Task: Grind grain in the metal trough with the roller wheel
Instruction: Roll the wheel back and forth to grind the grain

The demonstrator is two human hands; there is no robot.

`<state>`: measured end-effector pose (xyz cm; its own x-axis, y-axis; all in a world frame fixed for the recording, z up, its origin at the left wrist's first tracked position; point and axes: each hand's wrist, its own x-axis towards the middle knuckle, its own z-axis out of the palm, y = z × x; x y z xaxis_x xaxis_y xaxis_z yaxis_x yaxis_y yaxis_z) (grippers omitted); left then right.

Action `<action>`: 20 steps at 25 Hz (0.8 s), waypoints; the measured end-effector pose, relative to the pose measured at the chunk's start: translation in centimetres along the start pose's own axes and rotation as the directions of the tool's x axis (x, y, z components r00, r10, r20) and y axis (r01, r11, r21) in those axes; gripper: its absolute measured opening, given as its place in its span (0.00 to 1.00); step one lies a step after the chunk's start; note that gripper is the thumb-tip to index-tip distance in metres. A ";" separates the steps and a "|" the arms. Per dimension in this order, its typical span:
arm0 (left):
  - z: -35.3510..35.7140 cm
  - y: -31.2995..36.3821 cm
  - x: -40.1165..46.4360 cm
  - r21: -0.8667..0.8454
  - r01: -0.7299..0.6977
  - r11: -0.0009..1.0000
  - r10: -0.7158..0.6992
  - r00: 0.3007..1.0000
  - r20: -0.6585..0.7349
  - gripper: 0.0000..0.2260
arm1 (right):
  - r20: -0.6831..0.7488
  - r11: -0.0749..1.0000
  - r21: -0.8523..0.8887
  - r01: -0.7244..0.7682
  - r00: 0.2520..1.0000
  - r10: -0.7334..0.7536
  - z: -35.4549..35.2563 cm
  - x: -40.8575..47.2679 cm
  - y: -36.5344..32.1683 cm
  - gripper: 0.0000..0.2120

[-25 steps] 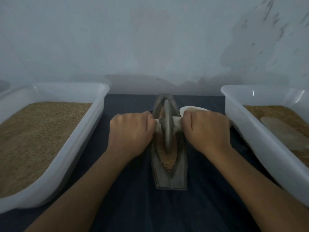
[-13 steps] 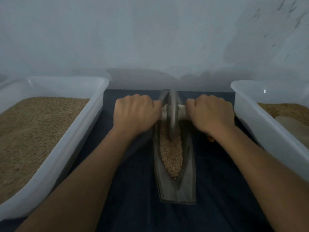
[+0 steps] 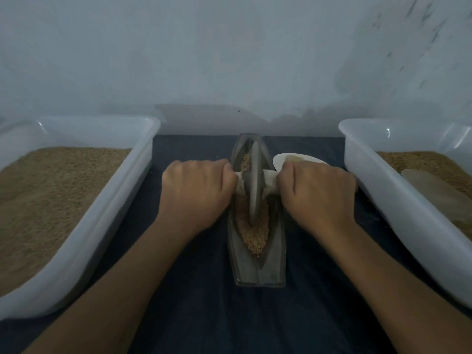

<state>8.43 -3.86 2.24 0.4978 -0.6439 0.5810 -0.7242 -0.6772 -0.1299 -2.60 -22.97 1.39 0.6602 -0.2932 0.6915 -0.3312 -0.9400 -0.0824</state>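
A narrow boat-shaped metal trough (image 3: 273,267) lies lengthwise on the dark cloth in the middle. Brown grain (image 3: 256,237) fills its groove. A grey roller wheel (image 3: 254,185) stands upright in the groove near the trough's middle, on a pale axle handle (image 3: 270,181) that sticks out to both sides. My left hand (image 3: 195,192) is closed around the left end of the handle. My right hand (image 3: 318,194) is closed around the right end. The handle ends are hidden inside my fists.
A large white plastic tub (image 3: 109,208) of grain stands at the left. A second white tub (image 3: 398,200) at the right holds grain and a flat pale scoop (image 3: 434,192). A small white spoon-like dish (image 3: 293,159) lies behind my right hand. A pale wall rises close behind.
The wheel rolled from the trough's middle to its far end, then back toward me to the middle. Both hands moved with it and kept their grip.
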 end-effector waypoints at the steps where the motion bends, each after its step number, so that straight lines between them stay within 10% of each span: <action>1: -0.5 0.1 -1.0 -0.092 0.042 0.995 -0.045 0.998 -0.032 0.16 | -0.032 1.000 0.013 0.024 0.999 -0.024 -0.7 -0.7 -0.2 0.25; 9: 0.4 0.0 1.4 0.124 -0.043 0.991 0.045 0.999 -0.015 0.19 | -0.039 1.000 -0.010 -0.014 0.999 0.013 0.7 0.9 0.4 0.27; 16: 3.9 -1.7 8.3 0.081 0.068 0.994 -0.079 0.987 0.140 0.31 | 0.377 0.995 -0.095 -0.014 0.925 0.049 3.5 7.1 2.0 0.24; 20: 2.2 -0.8 3.4 0.108 -0.021 0.994 0.017 0.999 0.039 0.13 | 0.090 0.994 -0.094 -0.054 0.994 0.062 1.8 3.5 0.4 0.26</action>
<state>11.73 -6.31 2.61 0.5037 -0.6685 0.5471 -0.6786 -0.6982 -0.2283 0.79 -24.68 2.54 0.6963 -0.3656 0.6176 -0.4278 -0.9024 -0.0519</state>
